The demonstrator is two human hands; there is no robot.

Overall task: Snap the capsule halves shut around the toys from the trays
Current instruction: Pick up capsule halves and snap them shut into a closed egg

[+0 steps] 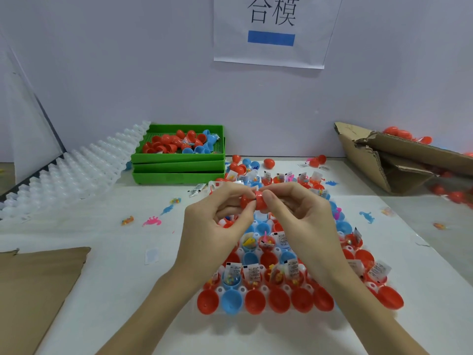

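Note:
A red capsule (254, 201) hangs between both hands above the tray, its two halves pushed together end to end. My left hand (216, 221) pinches the left half with thumb and fingers. My right hand (298, 213) pinches the right half. Below them lies a white tray (220, 290) with rows of red and blue capsule halves (256, 302). Several halves hold small toys and white paper slips (253, 274). The hands hide part of the tray's middle.
Stacked green trays (179, 165) with red and blue halves stand at the back left, beside white empty trays (76, 170). A torn cardboard box (399, 160) with red capsules lies at the right. Loose toys (152, 222) dot the table. Brown cardboard (33, 290) lies at the front left.

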